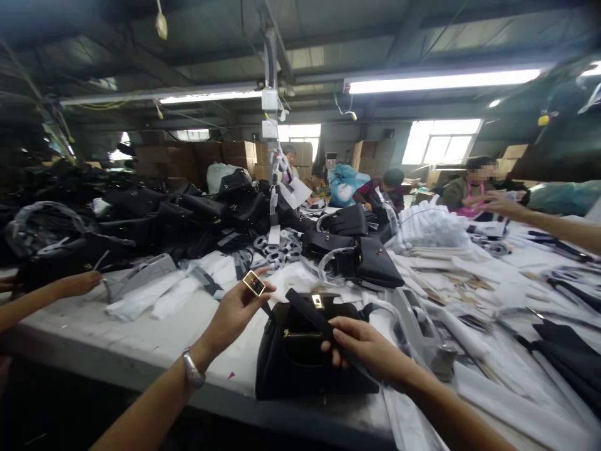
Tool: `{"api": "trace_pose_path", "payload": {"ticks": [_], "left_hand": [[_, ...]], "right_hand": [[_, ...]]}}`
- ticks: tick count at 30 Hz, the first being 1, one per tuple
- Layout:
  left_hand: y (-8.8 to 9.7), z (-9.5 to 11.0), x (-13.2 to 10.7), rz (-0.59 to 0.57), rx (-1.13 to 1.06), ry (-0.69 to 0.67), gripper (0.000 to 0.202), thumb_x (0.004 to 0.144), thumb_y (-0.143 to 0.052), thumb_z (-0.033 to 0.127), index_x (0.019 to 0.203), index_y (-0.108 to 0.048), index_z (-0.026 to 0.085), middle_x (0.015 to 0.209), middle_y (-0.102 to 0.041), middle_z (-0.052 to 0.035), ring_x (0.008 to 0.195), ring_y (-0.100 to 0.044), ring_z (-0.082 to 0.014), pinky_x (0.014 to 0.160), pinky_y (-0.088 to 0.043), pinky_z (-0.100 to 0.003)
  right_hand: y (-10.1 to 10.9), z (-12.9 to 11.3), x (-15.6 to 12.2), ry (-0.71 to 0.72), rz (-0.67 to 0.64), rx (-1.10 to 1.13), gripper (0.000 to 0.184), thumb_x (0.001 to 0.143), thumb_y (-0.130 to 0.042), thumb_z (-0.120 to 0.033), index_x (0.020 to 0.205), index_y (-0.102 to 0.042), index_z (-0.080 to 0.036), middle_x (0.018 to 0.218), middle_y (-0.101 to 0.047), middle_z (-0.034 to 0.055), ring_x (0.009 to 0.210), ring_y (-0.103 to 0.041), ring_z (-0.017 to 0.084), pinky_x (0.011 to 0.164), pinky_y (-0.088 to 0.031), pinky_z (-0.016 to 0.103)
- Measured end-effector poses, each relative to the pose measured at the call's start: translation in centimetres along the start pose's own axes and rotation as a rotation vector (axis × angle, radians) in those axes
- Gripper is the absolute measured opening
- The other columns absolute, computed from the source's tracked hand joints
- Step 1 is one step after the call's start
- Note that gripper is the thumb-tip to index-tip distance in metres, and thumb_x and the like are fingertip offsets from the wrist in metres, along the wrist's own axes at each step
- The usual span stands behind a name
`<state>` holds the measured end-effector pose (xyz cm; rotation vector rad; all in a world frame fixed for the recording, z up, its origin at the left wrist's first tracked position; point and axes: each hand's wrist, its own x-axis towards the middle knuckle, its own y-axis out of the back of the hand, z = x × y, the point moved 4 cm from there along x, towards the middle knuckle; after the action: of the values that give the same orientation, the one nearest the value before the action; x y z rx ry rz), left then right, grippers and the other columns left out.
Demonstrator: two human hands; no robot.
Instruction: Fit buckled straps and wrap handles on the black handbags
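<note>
A black handbag (319, 376) stands upright at the table's front edge, its top open and an inner zipper showing. My left hand (237, 308), a metal watch on its wrist, pinches a gold square buckle (254, 284) up at the bag's left side. In my right hand (359, 343) is a black strap (305, 308), gripped between thumb and fingers over the bag opening, its loose end pointing up and left. A gold lock plate (318, 302) shows on the bag behind the strap. The bag's lower front is in shadow.
Finished-looking black bags (370, 262) and wrapped handles lie just beyond. White paper rolls (429, 225) and scraps cover the right side. Another person's hand (79, 284) reaches in at left, another person's arm (558, 225) at right. A grey frame (417, 326) stands beside the bag.
</note>
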<state>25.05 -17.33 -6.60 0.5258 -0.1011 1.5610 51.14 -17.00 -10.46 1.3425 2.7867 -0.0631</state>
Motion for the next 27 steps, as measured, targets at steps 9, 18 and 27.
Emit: {"api": "trace_pose_path", "payload": {"ticks": [9,18,27], "left_hand": [[1.4,0.8,-0.8,0.152,-0.084,-0.017,0.049,0.078,-0.077,0.036,0.122,-0.058,0.022,0.118,-0.07,-0.0093,0.104,-0.07,-0.027,0.093,-0.055,-0.039],[-0.7,-1.8,-1.3,0.18,-0.505,0.06,0.052,0.08,-0.075,0.045,0.126,-0.064,0.022,0.13,-0.063,-0.0099,0.112,-0.064,-0.0254,0.1,-0.048,-0.034],[-4.0,-0.4,-2.1,0.046,-0.517,0.123,0.043,0.093,-0.054,0.051,0.125,-0.065,0.025,0.112,-0.072,-0.0051,0.112,-0.063,-0.0254,0.1,-0.049,-0.035]], "right_hand": [[-3.4,-1.3,1.7,-0.013,-0.006,-0.117,0.047,0.084,-0.06,-0.062,0.08,-0.058,-0.015,0.071,-0.062,0.0003,0.048,-0.045,0.006,0.049,-0.036,0.021],[-4.3,0.3,3.3,-0.014,-0.056,0.046,0.049,0.079,-0.067,-0.063,0.088,-0.06,-0.015,0.066,-0.059,-0.0018,0.044,-0.044,0.006,0.047,-0.034,0.021],[-5.0,-2.9,4.5,0.141,-0.087,0.159,0.046,0.082,-0.069,-0.055,0.105,-0.052,-0.019,0.07,-0.063,-0.0017,0.046,-0.049,0.007,0.044,-0.033,0.017]]}}
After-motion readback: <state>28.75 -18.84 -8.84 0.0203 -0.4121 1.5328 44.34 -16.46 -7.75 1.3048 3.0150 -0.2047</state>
